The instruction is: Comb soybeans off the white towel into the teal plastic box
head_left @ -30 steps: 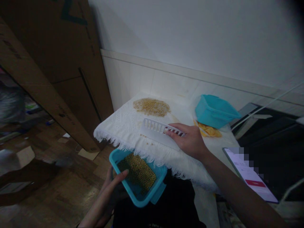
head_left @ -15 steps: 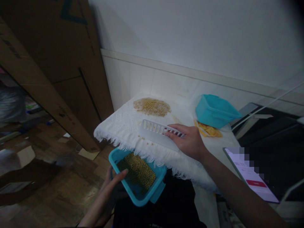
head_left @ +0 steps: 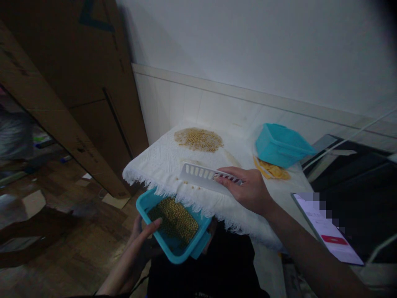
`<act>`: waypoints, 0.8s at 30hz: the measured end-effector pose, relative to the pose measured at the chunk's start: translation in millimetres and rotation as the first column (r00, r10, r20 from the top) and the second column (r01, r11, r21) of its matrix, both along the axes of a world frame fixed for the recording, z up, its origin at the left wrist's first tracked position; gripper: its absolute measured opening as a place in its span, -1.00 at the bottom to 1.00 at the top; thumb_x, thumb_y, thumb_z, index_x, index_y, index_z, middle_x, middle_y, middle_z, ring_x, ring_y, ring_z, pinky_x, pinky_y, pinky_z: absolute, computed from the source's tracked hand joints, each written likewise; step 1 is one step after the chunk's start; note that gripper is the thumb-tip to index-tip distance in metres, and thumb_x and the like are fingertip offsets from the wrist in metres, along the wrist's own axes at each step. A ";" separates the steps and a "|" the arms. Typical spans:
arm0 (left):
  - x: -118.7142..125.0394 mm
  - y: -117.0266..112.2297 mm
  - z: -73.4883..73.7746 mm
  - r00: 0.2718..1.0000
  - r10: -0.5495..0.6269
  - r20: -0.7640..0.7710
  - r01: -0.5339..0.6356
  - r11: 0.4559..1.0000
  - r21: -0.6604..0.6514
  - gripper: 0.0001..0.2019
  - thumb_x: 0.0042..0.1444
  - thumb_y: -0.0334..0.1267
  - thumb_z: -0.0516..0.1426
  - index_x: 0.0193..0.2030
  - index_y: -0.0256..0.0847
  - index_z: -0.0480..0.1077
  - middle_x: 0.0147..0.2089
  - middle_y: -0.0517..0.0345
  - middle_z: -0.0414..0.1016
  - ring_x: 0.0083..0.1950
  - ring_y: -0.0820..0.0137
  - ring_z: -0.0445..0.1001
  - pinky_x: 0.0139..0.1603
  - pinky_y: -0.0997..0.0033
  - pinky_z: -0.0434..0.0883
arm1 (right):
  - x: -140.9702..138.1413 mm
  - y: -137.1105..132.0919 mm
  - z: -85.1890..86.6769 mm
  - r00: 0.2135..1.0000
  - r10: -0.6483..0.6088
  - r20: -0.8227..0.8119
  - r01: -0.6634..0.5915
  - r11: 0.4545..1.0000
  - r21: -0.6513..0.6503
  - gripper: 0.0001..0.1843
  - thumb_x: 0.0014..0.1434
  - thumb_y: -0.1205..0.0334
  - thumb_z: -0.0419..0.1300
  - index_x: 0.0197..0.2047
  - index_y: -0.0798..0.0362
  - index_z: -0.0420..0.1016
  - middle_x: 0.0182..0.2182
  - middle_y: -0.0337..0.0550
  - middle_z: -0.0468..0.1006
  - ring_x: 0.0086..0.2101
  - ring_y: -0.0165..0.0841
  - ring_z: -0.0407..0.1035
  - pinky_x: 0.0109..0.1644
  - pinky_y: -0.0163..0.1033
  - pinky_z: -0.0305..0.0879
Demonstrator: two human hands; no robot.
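My left hand (head_left: 144, 238) grips the left rim of a blue plastic basket (head_left: 177, 258), thumb over the edge. Soybeans (head_left: 182, 219) lie inside it, and its far side sits under the fringe of a white cloth (head_left: 155, 163). My right hand (head_left: 248, 188) is closed on a white slotted plastic strip (head_left: 198, 173), held on its long edge over the cloth. A few loose beans (head_left: 192, 187) lie in front of the strip, by the cloth's edge. Farther back is a spread heap of soybeans (head_left: 200, 140).
A second blue basket (head_left: 279, 147) stands at the back right, beside a yellow cloth (head_left: 274, 169). At the right lies a lit tablet or phone (head_left: 328, 231). Large cardboard (head_left: 93, 103) leans at the left; a white wall (head_left: 248, 45) closes the back.
The strip in my right hand has come toward me, nearer the fringe. The basket in my left hand has shifted slightly left and up in view.
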State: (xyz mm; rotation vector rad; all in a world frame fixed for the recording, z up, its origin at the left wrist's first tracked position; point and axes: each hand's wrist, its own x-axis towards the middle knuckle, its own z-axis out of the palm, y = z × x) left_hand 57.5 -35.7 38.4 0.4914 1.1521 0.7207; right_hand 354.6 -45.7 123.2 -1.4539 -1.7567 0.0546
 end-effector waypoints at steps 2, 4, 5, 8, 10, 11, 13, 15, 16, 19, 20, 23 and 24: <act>0.4 0.3 -0.4 0.999 0.006 -0.042 -0.006 1.000 0.004 -0.02 -0.05 -0.15 0.48 0.45 0.16 0.09 0.24 -0.13 0.55 -0.03 -0.06 0.71 0.04 -0.27 0.62 | 2.5 -8.9 -1.9 0.999 -0.048 0.012 0.048 0.998 0.035 -0.82 0.26 0.17 0.30 -0.18 -0.02 0.75 -0.31 -0.15 0.76 -0.39 -0.28 0.64 -0.30 -0.26 0.56; 1.3 0.2 -1.0 0.998 0.022 -0.058 -0.021 1.000 0.013 -0.04 -0.05 -0.15 0.48 0.44 0.16 0.12 0.24 -0.11 0.56 -0.03 -0.05 0.71 0.05 -0.26 0.62 | 5.3 -18.3 -5.0 0.994 -0.106 0.034 0.103 0.992 0.071 -0.82 0.26 0.17 0.30 -0.18 -0.02 0.75 -0.34 -0.15 0.76 -0.43 -0.28 0.63 -0.33 -0.26 0.56; 1.7 0.1 -1.3 0.998 0.026 -0.056 -0.025 1.000 0.016 -0.04 -0.05 -0.14 0.48 0.44 0.17 0.12 0.24 -0.11 0.56 -0.02 -0.05 0.71 0.05 -0.26 0.62 | 6.4 -22.4 -6.7 0.990 -0.130 0.051 0.126 0.988 0.088 -0.82 0.27 0.17 0.30 -0.18 -0.02 0.75 -0.35 -0.15 0.76 -0.45 -0.28 0.62 -0.35 -0.27 0.55; 2.4 0.6 -2.7 0.997 0.040 -0.058 -0.040 0.999 0.010 -0.01 -0.10 -0.13 0.50 0.44 0.19 0.12 0.25 -0.10 0.55 0.02 -0.09 0.69 0.05 -0.27 0.61 | 5.0 -29.7 -10.1 0.979 -0.166 0.116 0.149 0.979 0.141 -0.81 0.29 0.16 0.28 -0.17 -0.02 0.74 -0.34 -0.14 0.76 -0.47 -0.28 0.62 -0.37 -0.26 0.55; 2.5 1.2 -3.2 0.997 0.054 -0.053 -0.053 0.998 0.016 0.00 -0.13 -0.12 0.50 0.43 0.19 0.14 0.28 -0.11 0.52 0.04 -0.13 0.68 0.05 -0.29 0.61 | -0.4 -29.8 -9.8 0.975 -0.156 0.157 0.130 0.977 0.167 -0.80 0.31 0.17 0.26 -0.15 -0.02 0.73 -0.30 -0.13 0.77 -0.45 -0.27 0.64 -0.35 -0.25 0.56; 2.5 1.5 -3.1 0.997 0.058 -0.055 -0.057 0.998 0.021 -0.01 -0.12 -0.12 0.50 0.43 0.19 0.15 0.30 -0.12 0.51 0.03 -0.13 0.68 0.05 -0.29 0.61 | -4.2 -28.9 -9.1 0.973 -0.146 0.177 0.115 0.978 0.176 -0.79 0.32 0.18 0.24 -0.14 -0.01 0.73 -0.29 -0.12 0.77 -0.44 -0.27 0.64 -0.35 -0.26 0.56; 2.2 2.2 -1.9 0.996 0.051 -0.077 -0.049 0.998 0.035 -0.04 -0.09 -0.12 0.49 0.42 0.16 0.14 0.31 -0.15 0.48 -0.01 -0.10 0.70 0.03 -0.30 0.61 | -13.0 -26.2 -7.5 0.968 -0.125 0.217 0.086 0.980 0.180 -0.77 0.34 0.21 0.21 -0.14 0.02 0.72 -0.30 -0.10 0.77 -0.46 -0.29 0.64 -0.37 -0.27 0.54; 1.4 3.1 0.0 0.995 0.042 -0.094 -0.039 0.998 0.039 -0.04 -0.08 -0.14 0.49 0.42 0.15 0.13 0.31 -0.16 0.48 -0.03 -0.07 0.70 0.03 -0.29 0.61 | -21.9 -23.4 -7.1 0.963 -0.111 0.245 0.069 0.982 0.174 -0.76 0.36 0.24 0.19 -0.13 0.04 0.72 -0.32 -0.09 0.77 -0.48 -0.30 0.62 -0.40 -0.28 0.52; 0.8 3.7 0.9 0.995 0.043 -0.090 -0.040 0.999 0.034 -0.03 -0.08 -0.15 0.49 0.43 0.16 0.13 0.31 -0.15 0.48 -0.03 -0.06 0.71 0.03 -0.27 0.62 | -25.9 -22.1 -7.7 0.962 -0.108 0.252 0.066 0.983 0.171 -0.75 0.36 0.24 0.18 -0.13 0.04 0.72 -0.33 -0.09 0.76 -0.49 -0.31 0.62 -0.41 -0.28 0.52; -1.2 5.7 2.0 0.997 0.057 -0.053 -0.057 0.998 0.010 0.02 -0.10 -0.17 0.51 0.46 0.15 0.10 0.32 -0.19 0.47 -0.05 -0.06 0.71 0.03 -0.21 0.63 | -35.9 -17.3 -11.3 0.961 -0.119 0.250 0.075 0.981 0.179 -0.73 0.36 0.23 0.16 -0.11 0.05 0.72 -0.34 -0.08 0.76 -0.48 -0.31 0.62 -0.41 -0.29 0.50; -1.7 6.1 1.8 0.997 0.060 -0.050 -0.060 0.998 0.007 0.03 -0.10 -0.16 0.51 0.46 0.14 0.10 0.34 -0.21 0.46 -0.06 -0.05 0.71 0.02 -0.20 0.63 | -38.6 -15.4 -12.6 0.961 -0.124 0.246 0.079 0.979 0.187 -0.73 0.37 0.24 0.16 -0.11 0.06 0.72 -0.34 -0.08 0.76 -0.49 -0.32 0.61 -0.42 -0.29 0.50; -2.3 5.6 0.9 0.997 0.054 -0.062 -0.053 0.998 0.019 0.01 -0.07 -0.11 0.49 0.47 0.14 0.09 0.37 -0.24 0.42 -0.07 -0.03 0.72 0.03 -0.16 0.63 | -46.4 -9.7 -15.0 0.964 -0.110 0.241 0.057 0.975 0.216 -0.71 0.38 0.28 0.13 -0.13 0.10 0.72 -0.37 -0.06 0.75 -0.51 -0.32 0.59 -0.45 -0.28 0.46; -2.1 4.9 1.0 0.997 0.049 -0.067 -0.047 0.998 0.028 0.00 -0.06 -0.11 0.49 0.47 0.14 0.10 0.37 -0.23 0.43 -0.06 -0.03 0.72 0.03 -0.16 0.62 | -49.4 -8.6 -15.2 0.965 -0.096 0.246 0.040 0.974 0.223 -0.71 0.38 0.30 0.12 -0.14 0.11 0.72 -0.37 -0.06 0.75 -0.52 -0.32 0.58 -0.46 -0.28 0.46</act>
